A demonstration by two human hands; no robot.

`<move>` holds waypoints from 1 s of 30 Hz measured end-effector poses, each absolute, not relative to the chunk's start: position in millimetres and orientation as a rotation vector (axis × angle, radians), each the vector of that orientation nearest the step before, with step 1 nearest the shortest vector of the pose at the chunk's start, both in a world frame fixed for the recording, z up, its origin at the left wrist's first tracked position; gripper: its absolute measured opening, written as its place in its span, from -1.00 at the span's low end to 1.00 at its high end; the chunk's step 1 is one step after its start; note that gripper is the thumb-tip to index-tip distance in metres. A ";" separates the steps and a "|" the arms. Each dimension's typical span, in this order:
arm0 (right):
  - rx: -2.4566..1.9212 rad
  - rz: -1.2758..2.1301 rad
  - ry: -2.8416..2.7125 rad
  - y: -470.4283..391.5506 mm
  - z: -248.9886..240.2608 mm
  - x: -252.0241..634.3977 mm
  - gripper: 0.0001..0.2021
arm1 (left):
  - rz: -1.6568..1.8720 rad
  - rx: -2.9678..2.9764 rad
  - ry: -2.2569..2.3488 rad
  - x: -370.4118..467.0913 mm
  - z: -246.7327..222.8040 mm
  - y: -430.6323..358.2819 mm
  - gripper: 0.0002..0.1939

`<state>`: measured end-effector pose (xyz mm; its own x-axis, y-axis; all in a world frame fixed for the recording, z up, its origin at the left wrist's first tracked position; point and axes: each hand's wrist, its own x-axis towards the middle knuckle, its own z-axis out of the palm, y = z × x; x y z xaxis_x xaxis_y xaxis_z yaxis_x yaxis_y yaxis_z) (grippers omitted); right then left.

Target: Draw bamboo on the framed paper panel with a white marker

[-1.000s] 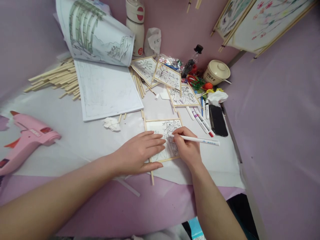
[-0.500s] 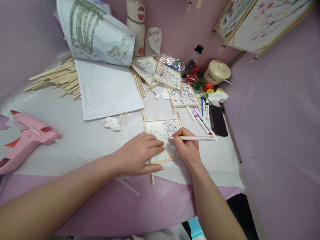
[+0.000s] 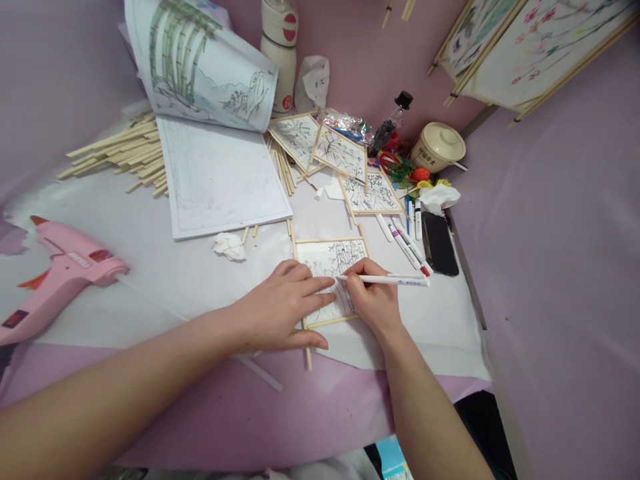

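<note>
Left hand [image 3: 287, 305], fingers wider apart

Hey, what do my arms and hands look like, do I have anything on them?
Your left hand and right hand are bare: no gloves. No ring, watch or bracelet shows. Left forearm and right forearm have no sleeve in view; both narrow toward the wrist.
</note>
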<state>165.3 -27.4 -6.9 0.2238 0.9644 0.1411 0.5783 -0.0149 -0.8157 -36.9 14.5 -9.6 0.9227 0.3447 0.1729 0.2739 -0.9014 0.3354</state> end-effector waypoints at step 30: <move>-1.700 0.586 -1.476 -27.5 -8.3 165.8 -0.87 | 0.374 2.743 0.453 -37.6 -10.2 15.3 -0.31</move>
<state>165.8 -27.5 -8.3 0.2143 0.9649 0.1516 0.5981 -0.0069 -0.8014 -37.6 15.3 -10.2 0.9148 0.3509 0.2000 0.2631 -0.8934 0.3642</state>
